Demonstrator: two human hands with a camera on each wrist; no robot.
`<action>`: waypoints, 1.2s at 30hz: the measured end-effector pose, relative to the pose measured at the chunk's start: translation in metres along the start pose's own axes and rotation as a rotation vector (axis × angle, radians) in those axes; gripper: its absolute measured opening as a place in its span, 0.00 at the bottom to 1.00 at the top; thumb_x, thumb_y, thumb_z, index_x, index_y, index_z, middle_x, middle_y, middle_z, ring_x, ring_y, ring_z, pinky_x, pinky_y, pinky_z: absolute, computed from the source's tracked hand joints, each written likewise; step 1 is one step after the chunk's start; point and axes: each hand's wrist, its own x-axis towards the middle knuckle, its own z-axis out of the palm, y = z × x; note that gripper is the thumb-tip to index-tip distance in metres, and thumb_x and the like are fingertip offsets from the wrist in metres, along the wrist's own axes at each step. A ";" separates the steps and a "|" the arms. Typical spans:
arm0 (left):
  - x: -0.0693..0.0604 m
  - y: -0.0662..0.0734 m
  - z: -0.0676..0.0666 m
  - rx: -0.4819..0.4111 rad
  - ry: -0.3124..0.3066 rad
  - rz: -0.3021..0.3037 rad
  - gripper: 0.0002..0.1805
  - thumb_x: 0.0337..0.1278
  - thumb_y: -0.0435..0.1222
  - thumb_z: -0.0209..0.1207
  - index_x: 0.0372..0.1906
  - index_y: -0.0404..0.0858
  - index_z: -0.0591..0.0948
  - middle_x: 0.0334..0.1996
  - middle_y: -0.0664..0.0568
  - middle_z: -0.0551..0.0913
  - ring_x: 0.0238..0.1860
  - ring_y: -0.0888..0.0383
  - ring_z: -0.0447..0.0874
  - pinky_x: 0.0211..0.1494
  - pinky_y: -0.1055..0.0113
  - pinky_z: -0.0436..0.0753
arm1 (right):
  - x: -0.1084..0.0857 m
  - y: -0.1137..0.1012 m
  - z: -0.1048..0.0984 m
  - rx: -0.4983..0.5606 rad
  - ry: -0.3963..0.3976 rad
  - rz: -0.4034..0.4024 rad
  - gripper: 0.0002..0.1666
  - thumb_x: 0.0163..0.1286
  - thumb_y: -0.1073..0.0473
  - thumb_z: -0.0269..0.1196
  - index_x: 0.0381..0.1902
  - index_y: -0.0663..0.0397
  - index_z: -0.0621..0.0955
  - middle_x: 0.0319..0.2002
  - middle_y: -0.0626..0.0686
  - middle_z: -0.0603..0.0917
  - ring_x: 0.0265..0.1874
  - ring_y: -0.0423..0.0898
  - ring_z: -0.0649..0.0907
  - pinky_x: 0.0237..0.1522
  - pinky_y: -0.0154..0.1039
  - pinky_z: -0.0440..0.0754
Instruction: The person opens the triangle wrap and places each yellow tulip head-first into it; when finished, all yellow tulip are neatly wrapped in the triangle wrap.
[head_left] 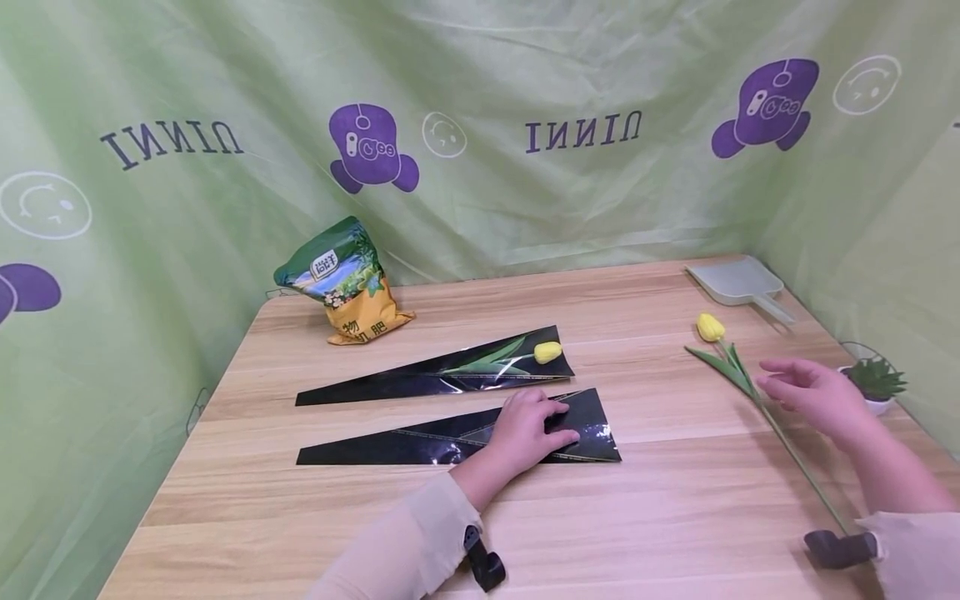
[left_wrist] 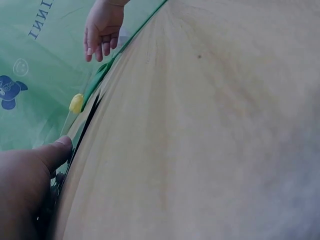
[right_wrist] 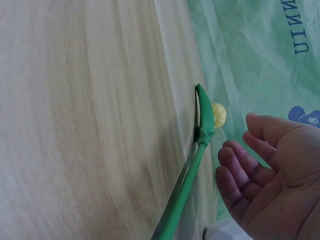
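The left hand (head_left: 525, 427) rests, fingers spread, on the near wrapper (head_left: 442, 438), likely steadying it, while the right hand (head_left: 817, 396), fingers loosely bent around nothing, hovers beside the tulip (head_left: 741, 382) on the table's (head_left: 675, 508) right side.

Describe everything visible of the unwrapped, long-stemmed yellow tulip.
The yellow tulip has a closed bloom, pointed green leaves and a slim green stem, artificial-looking. It lies unwrapped, slantwise on the light wood-grain table, bloom toward the green printed curtain. The right hand hovers beside it, apparently apart.
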 end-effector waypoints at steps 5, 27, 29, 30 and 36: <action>0.001 -0.002 0.002 0.021 0.001 0.001 0.23 0.52 0.58 0.66 0.51 0.52 0.87 0.32 0.59 0.78 0.36 0.62 0.74 0.45 0.70 0.73 | 0.002 0.007 -0.001 -0.063 -0.067 0.021 0.38 0.75 0.47 0.55 0.64 0.77 0.65 0.48 0.72 0.83 0.31 0.20 0.74 0.32 0.24 0.77; -0.001 -0.003 0.005 -0.052 0.060 0.010 0.15 0.56 0.52 0.66 0.46 0.55 0.88 0.25 0.60 0.74 0.30 0.63 0.71 0.42 0.71 0.73 | 0.010 0.008 0.011 -0.238 -0.039 -0.003 0.35 0.67 0.49 0.64 0.57 0.76 0.74 0.38 0.69 0.85 0.38 0.59 0.83 0.35 0.42 0.75; 0.000 -0.004 0.006 -0.058 0.068 0.010 0.14 0.56 0.52 0.66 0.46 0.55 0.89 0.25 0.61 0.74 0.31 0.63 0.72 0.42 0.71 0.73 | 0.010 0.008 0.011 -0.232 -0.043 0.009 0.35 0.67 0.48 0.64 0.57 0.76 0.73 0.38 0.70 0.84 0.38 0.60 0.83 0.35 0.43 0.74; 0.000 -0.004 0.006 -0.058 0.069 0.009 0.14 0.56 0.53 0.65 0.46 0.55 0.89 0.25 0.61 0.74 0.31 0.63 0.72 0.42 0.71 0.73 | 0.011 0.007 0.011 -0.230 -0.046 0.014 0.35 0.67 0.48 0.64 0.57 0.76 0.73 0.39 0.70 0.84 0.39 0.61 0.82 0.35 0.44 0.75; -0.001 -0.004 0.006 -0.049 0.086 0.026 0.14 0.56 0.52 0.65 0.45 0.55 0.89 0.26 0.60 0.76 0.31 0.63 0.73 0.41 0.71 0.73 | 0.011 0.007 0.012 -0.235 -0.052 0.021 0.36 0.67 0.48 0.64 0.58 0.76 0.73 0.39 0.70 0.84 0.39 0.61 0.83 0.36 0.46 0.76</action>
